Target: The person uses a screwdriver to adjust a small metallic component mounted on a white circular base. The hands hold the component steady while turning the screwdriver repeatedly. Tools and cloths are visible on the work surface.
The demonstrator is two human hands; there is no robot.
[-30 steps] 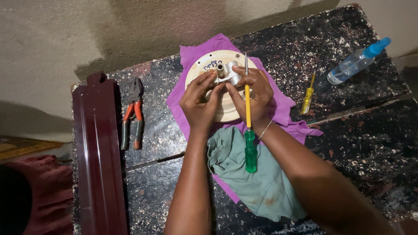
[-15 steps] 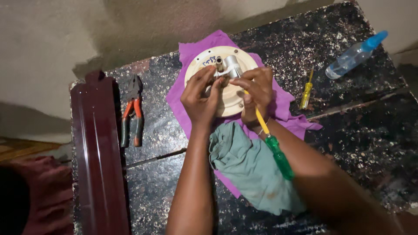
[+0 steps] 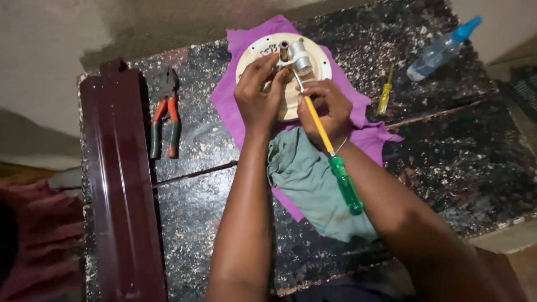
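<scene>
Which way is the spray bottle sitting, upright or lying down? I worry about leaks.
Lying down. The spray bottle rests on its side on the dark speckled table, blue cap pointing toward the far right corner.

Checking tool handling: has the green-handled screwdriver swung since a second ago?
Yes. The green-handled screwdriver, upright over the round plate before, now slants with its handle toward the lower right.

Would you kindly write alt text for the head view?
Two hands work on a cream round plate on purple cloth: the left hand grips its metal fitting, while the right hand holds a green-handled screwdriver. Pliers lie nearby.
</scene>
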